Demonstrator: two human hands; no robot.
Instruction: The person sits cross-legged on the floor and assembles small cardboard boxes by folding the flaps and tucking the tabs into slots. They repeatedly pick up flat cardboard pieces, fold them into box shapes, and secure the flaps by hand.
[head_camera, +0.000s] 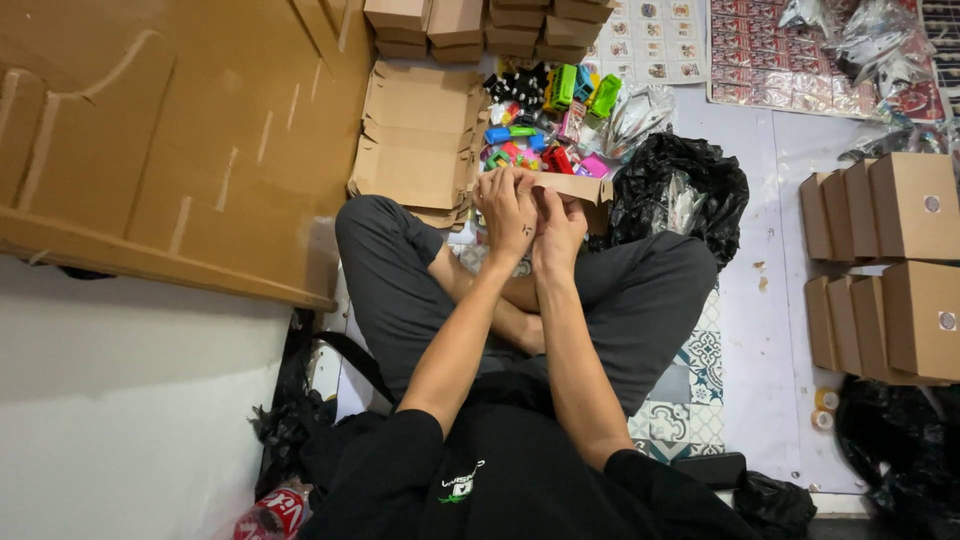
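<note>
Cardboard box (572, 187), small and brown, sits half folded between both hands in front of the person's crossed legs, raised just above the floor so its flaps can be pressed into shape. The left hand (508, 212) curls over the near end of it, fingers bent and gripping the edge, back of the hand turned up toward the camera. The right hand (560, 228) lies pressed against the left one, its fingers wrapped under and around the same box; how tightly they clamp is hidden by the hand itself. Just beyond the box lies a pile of small colourful toys (545, 125), near enough to reach. Flat unfolded cardboard blanks (415, 150) lie stacked to the left of the toys, and a black plastic bag (680, 190) sits to the right. Finished brown boxes (880, 260) stand in rows further right on the floor.
</note>
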